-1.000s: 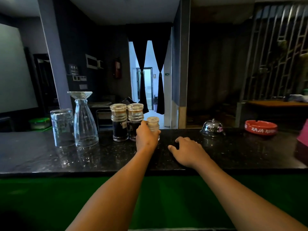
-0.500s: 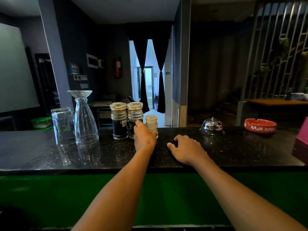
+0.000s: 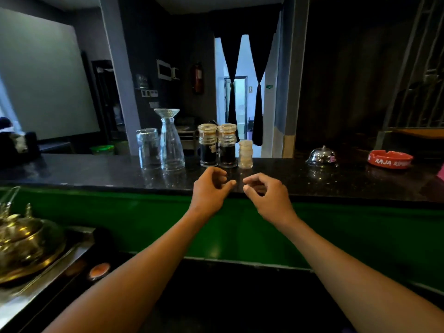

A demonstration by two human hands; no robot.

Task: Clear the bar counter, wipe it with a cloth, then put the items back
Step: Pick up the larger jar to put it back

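Observation:
The black stone bar counter [image 3: 276, 176] carries an upturned drinking glass [image 3: 147, 148], a clear glass carafe [image 3: 171, 140], two dark sauce jars [image 3: 217, 146], a small pale shaker [image 3: 245, 154], a chrome call bell [image 3: 322, 155] and a red ashtray [image 3: 390, 159]. My left hand [image 3: 210, 192] hovers over the counter's near edge just in front of the jars, fingers loosely curled, holding nothing. My right hand [image 3: 266, 194] hangs beside it, also loosely curled and empty. No cloth is in view.
Below the counter runs a green front panel [image 3: 360, 236]. At lower left a brass pot [image 3: 21, 243] sits on a steel surface. A pink object pokes in at the far right edge. An open doorway with dark curtains lies behind the jars.
My left hand let go of the pale shaker, which now stands beside the jars. Both hands drew back off the counter to its near edge. The view pulled back and down.

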